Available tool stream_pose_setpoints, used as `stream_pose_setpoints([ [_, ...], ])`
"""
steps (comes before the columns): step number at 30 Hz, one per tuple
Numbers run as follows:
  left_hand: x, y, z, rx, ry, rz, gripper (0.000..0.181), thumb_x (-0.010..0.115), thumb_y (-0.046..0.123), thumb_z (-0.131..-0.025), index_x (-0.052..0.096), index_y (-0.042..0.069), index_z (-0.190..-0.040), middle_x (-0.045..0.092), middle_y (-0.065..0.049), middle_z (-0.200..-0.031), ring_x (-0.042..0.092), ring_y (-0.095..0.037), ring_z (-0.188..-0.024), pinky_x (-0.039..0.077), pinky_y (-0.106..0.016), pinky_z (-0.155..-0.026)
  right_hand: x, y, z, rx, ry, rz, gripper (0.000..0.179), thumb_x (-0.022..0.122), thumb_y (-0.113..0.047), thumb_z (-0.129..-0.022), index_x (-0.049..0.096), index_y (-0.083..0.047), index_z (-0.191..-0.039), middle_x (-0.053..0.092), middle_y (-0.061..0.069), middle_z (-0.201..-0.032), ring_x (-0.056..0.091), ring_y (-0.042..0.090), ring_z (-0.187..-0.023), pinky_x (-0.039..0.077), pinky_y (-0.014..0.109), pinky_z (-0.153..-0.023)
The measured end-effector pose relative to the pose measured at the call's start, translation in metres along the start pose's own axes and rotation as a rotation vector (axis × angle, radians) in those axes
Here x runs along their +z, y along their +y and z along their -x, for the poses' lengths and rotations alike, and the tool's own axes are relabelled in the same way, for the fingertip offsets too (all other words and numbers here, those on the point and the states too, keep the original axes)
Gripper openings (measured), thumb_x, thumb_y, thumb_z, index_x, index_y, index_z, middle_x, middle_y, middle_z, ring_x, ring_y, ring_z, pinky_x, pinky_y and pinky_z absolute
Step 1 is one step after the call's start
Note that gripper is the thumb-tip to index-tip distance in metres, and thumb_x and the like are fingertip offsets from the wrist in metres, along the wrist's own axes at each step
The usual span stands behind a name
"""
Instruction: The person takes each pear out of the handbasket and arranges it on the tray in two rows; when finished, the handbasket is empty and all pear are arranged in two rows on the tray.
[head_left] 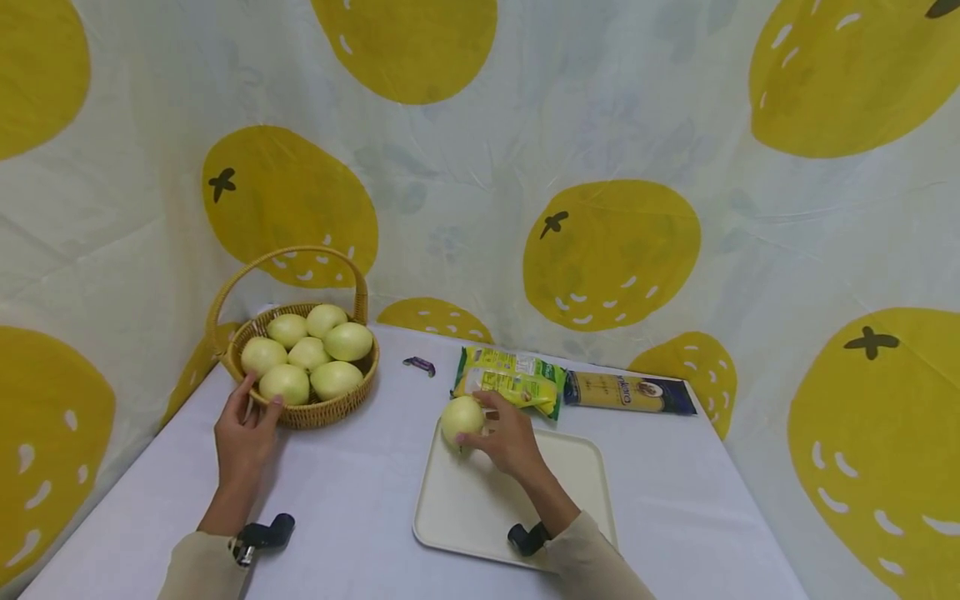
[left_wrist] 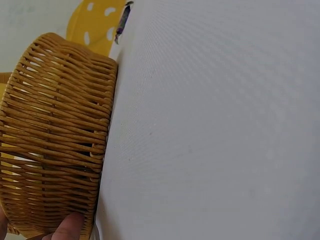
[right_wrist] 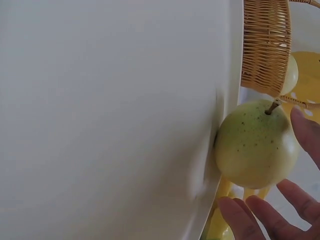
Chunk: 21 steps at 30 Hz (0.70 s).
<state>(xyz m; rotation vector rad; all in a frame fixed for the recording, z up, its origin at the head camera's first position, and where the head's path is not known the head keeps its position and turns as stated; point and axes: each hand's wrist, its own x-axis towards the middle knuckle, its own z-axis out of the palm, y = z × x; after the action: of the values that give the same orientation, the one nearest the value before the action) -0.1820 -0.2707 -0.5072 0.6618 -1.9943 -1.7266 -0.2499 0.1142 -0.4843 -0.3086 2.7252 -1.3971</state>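
pear [head_left: 462,417] at tray [head_left: 480,508] far corner, right hand [head_left: 510,440] fingers curled round it | left hand [head_left: 243,433] grips basket [head_left: 300,412] rim | right wrist view only: pear's stem, speckles, fingers [right_wrist: 260,215] loose | desk [head_left: 360,500]

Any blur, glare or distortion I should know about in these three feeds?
Head view: even soft light, no glare, wide-angle bending at the edges; pear and basket sharp. Left wrist view: basket weave crisp, thumb tip soft at the bottom edge. Right wrist view: tray close and featureless, slight smear beside the pear.
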Motion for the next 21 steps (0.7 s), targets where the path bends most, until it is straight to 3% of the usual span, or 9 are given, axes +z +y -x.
stream_pose_setpoints([
  [3,0.001,0.0,0.001,-0.003,0.001,-0.005,0.066,0.061,0.034,-0.108,0.032,0.034,-0.168,0.013,0.001,-0.179,0.022,-0.027,-0.164,0.031,-0.042,-0.132,-0.003,0.002,0.002,0.015,0.006,-0.022,0.07,0.097,-0.031,-0.078,0.066,-0.02,-0.14,0.068,0.01,-0.142,0.07,0.033,-0.121,0.065,0.047,-0.096],
  [10,0.0,-0.001,0.001,-0.017,0.002,-0.002,0.066,0.06,0.036,-0.109,0.031,0.036,-0.168,0.011,0.002,-0.179,0.02,-0.028,-0.165,0.03,-0.043,-0.133,0.004,0.005,0.0,-0.026,-0.013,-0.101,0.063,0.095,-0.019,-0.08,0.067,-0.014,-0.137,0.074,0.019,-0.131,0.078,0.021,-0.086,0.066,0.031,-0.071],
  [21,0.0,-0.002,-0.001,-0.019,-0.001,-0.001,0.066,0.062,0.036,-0.108,0.032,0.038,-0.167,0.013,0.001,-0.179,0.022,-0.027,-0.164,0.031,-0.041,-0.133,0.01,0.004,0.001,-0.044,0.0,-0.109,0.063,0.096,-0.023,-0.08,0.067,-0.015,-0.135,0.075,0.017,-0.128,0.078,0.019,-0.082,0.063,0.029,-0.067],
])
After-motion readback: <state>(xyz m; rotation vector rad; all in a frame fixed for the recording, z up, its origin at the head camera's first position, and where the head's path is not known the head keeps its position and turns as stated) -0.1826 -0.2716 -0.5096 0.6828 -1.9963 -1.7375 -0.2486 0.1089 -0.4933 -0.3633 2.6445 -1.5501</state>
